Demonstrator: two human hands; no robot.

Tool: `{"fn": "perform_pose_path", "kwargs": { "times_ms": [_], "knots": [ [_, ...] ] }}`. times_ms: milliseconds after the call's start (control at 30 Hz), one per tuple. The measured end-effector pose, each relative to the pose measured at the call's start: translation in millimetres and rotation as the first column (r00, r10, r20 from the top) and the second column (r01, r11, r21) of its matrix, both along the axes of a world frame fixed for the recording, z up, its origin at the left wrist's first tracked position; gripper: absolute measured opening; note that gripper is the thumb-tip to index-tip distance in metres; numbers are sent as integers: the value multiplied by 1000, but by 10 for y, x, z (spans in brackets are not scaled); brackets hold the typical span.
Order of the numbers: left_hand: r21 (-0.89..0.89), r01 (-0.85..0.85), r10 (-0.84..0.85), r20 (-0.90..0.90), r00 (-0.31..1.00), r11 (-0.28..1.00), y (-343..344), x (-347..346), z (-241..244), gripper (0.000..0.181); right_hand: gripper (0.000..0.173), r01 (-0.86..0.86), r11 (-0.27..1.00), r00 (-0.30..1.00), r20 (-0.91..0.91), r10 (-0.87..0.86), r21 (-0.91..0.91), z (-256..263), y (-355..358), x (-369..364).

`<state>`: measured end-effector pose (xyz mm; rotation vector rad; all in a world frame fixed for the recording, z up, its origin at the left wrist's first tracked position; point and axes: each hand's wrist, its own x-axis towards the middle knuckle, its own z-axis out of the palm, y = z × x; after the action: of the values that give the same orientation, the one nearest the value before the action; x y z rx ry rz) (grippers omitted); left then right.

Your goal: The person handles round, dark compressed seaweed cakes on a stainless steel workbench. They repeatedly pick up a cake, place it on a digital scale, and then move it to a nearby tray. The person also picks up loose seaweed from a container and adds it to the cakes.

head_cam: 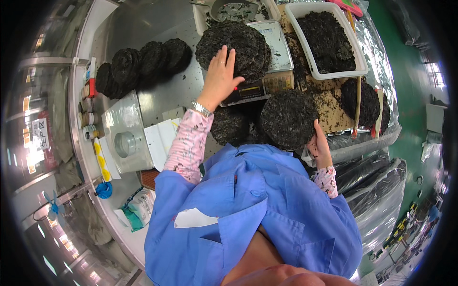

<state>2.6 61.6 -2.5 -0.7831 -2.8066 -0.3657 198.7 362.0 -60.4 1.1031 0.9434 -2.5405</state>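
Note:
My left hand (222,73), with a ring and a metal bracelet or watch, lies palm down on the front of a stack of dark round dried seaweed cakes (232,39). The stack rests on a digital scale (277,46) with a steel pan. Nearer my body, my right hand (319,144) grips the right edge of another round seaweed cake (289,118), tilted in front of the scale. Its fingers are partly hidden behind the cake. Beside it on the left is a further dark cake (230,125), partly in shadow.
A row of several round cakes (154,60) leans on the steel table at left. A white tub (362,68) of dark seaweed stands at upper right, by a stick (358,103) and a pale fork (378,118). A grey scoop (234,5) lies in a tray behind. Plastic-wrapped bundles (375,200) are at right.

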Motion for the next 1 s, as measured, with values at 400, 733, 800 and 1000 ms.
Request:
{"fn": "perform_pose_path", "kwargs": {
  "times_ms": [400,733,800,1000],
  "knots": [
    [51,185,-191,199,961,981,-198,-326,39,59,49,-306,301,895,165,414,903,-471,621,6],
    [256,-77,174,-386,906,964,-171,-167,824,38,74,13,-470,972,99,212,883,-589,1283,-2466],
    [226,60,57,-479,876,972,-68,73,944,40,89,-186,-483,951,279,129,856,-661,1210,-2728],
    [100,562,-512,-309,802,821,370,1045,601,40,74,-216,-515,951,299,83,830,-890,1342,-2977]
  ]
}}
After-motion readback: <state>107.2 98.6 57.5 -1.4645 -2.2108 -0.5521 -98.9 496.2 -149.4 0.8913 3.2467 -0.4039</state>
